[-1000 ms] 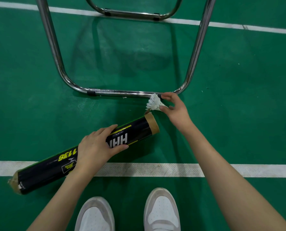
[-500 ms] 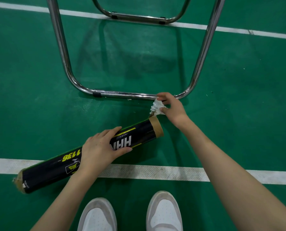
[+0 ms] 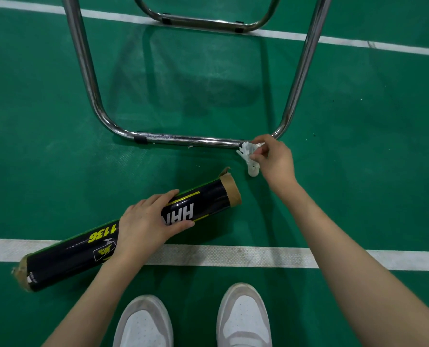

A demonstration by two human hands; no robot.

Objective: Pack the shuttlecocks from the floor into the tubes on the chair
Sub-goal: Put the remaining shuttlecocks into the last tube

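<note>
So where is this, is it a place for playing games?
Most likely an indoor badminton court. The green floor has white painted lines, the right hand pinches a shuttlecock, and the left hand holds a shuttlecock tube.

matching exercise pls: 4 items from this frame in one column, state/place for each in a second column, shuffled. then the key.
Things
1. left hand
2. right hand
3. tube
4. chair frame

States or places
A. shiny metal, lower bar resting on the green floor
B. black with yellow print, lying across the white line
C. pinches a white shuttlecock by its feathers, cork end down
D. grips the tube around its middle

Pairs: 1-D, 2-C, 3-B, 4-A
</note>
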